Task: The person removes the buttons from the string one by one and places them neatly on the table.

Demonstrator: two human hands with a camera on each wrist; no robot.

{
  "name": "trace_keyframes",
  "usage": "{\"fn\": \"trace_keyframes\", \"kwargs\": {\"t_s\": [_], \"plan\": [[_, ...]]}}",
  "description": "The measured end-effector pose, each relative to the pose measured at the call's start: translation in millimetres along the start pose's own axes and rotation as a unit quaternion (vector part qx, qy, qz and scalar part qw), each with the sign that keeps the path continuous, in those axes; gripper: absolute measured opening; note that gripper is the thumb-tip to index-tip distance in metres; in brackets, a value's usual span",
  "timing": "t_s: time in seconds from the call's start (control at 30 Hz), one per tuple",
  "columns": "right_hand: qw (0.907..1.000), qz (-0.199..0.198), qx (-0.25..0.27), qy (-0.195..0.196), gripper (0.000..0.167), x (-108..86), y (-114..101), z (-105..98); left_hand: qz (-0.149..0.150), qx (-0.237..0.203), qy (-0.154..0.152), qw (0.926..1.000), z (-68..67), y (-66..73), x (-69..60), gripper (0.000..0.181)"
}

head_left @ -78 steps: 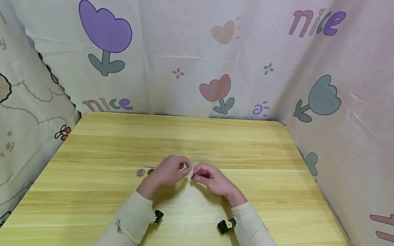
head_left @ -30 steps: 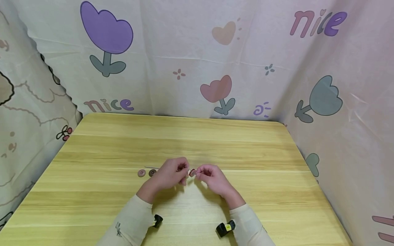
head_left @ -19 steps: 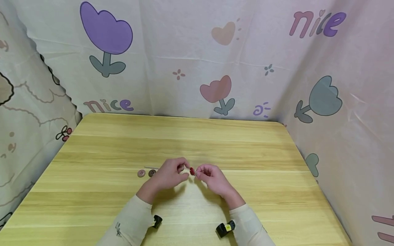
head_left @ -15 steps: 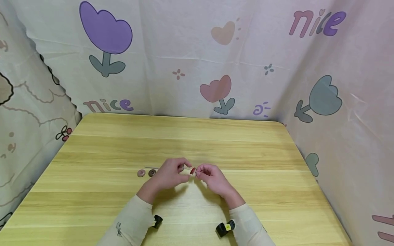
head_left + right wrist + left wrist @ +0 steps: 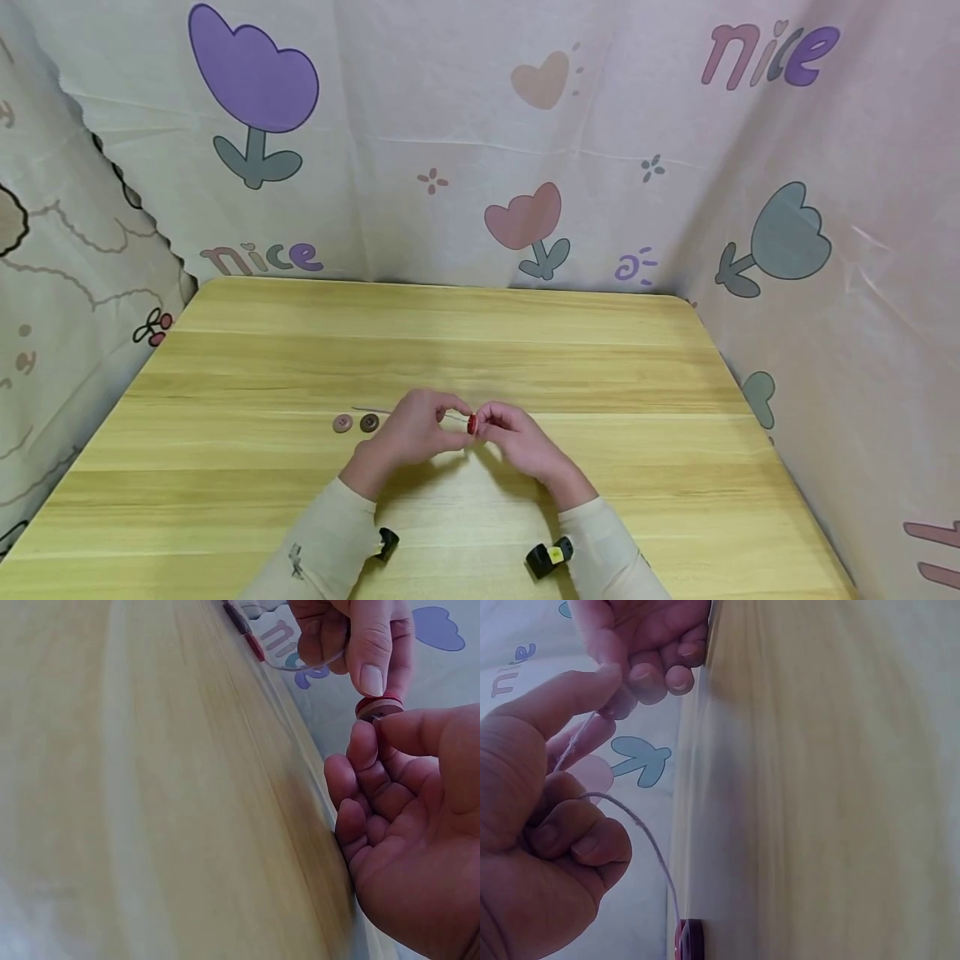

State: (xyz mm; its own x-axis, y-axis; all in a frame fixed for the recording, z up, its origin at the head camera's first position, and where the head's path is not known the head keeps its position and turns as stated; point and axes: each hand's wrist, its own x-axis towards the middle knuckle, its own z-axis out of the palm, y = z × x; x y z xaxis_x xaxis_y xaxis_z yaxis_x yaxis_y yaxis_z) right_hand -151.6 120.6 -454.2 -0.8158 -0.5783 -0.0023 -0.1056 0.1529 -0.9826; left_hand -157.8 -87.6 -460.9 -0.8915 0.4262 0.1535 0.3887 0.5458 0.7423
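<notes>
In the head view my left hand (image 5: 416, 427) holds a red button (image 5: 472, 424) between thumb and index finger. A pale string (image 5: 649, 832) runs through its curled lower fingers. The right wrist view shows the button edge-on, its red side (image 5: 379, 700) toward the left thumb and a brownish side toward my right hand (image 5: 412, 802). My right hand (image 5: 521, 439) pinches the string close against the button; the pinched bit is mostly hidden by the fingertips. In the left wrist view the string also hangs down to dark red buttons (image 5: 691, 939) at the table.
On the wooden table (image 5: 600, 358) left of my hands lie a pink button (image 5: 342, 423) and a brown button (image 5: 369, 422). Behind them lies a thin grey strand (image 5: 366, 409). A printed cloth (image 5: 420, 100) hangs beyond the table's back edge.
The left hand has moved slightly right and its thumb and index finger have closed on the red button, from spread beside it. The right hand keeps its pinch, almost still.
</notes>
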Motion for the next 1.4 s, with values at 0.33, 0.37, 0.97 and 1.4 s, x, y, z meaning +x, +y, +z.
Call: {"fn": "trace_keyframes", "kwargs": {"t_s": [0.33,0.37,0.97,1.4], "plan": [[1.0,0.0,-0.003,-0.002,0.01,-0.2,0.7,-1.0,-0.013,0.001,0.006,0.9999,-0.6,0.2,-2.4,0.022],[1.0,0.0,-0.005,-0.002,0.01,0.1,1.6,-1.1,-0.018,0.002,0.006,0.9998,-1.1,0.5,-2.5,0.023],[0.9999,0.003,-0.014,0.001,0.01,5.6,33.6,-3.9,-0.073,-0.016,-0.001,0.9972,-16.1,0.1,-9.2,0.023],[0.9998,0.004,-0.018,0.001,0.011,5.0,32.8,-3.8,-0.089,-0.007,0.006,0.996,-29.7,-4.2,-14.1,0.024]]}}
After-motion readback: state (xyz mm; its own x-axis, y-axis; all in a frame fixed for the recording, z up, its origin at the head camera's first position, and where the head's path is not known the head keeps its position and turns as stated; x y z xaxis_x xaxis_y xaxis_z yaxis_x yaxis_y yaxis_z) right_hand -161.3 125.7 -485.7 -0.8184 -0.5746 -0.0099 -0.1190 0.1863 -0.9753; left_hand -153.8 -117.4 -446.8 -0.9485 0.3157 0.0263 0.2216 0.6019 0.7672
